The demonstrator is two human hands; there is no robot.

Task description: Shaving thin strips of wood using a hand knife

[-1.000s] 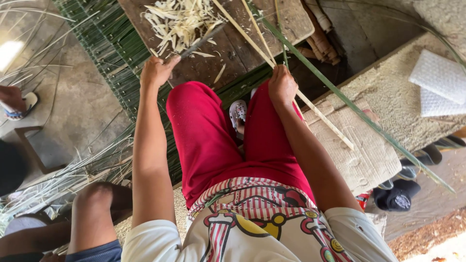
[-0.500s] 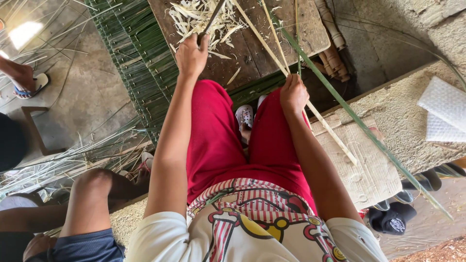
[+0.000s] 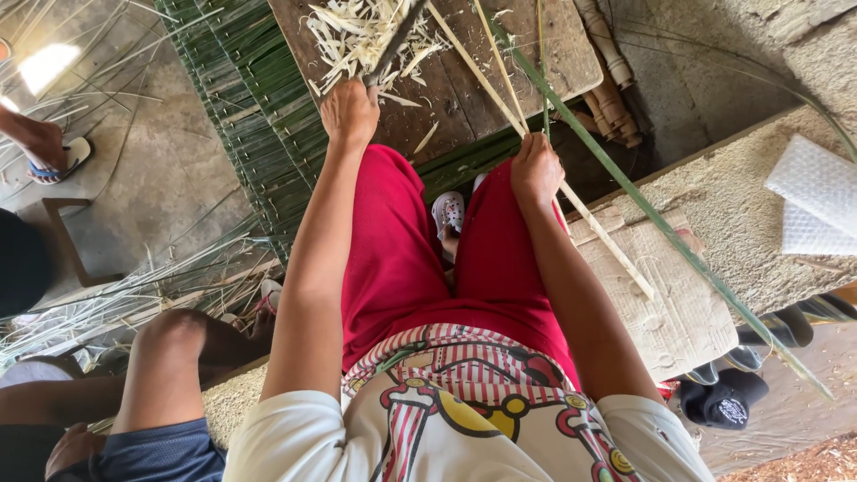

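A mat of green woven strips (image 3: pixel 241 107) lies at ten o'clock on the concrete floor (image 3: pixel 161 178). Loose pale reeds (image 3: pixel 98 303) spread at nine o'clock. A seated person's bent knee (image 3: pixel 174 335) shows at seven, bubble wrap (image 3: pixel 817 205) at three, dark shoes (image 3: pixel 723 402) at four.

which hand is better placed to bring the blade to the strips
Left, probably. The left hand already grips the knife on the board; the right hand is closed around the strips.
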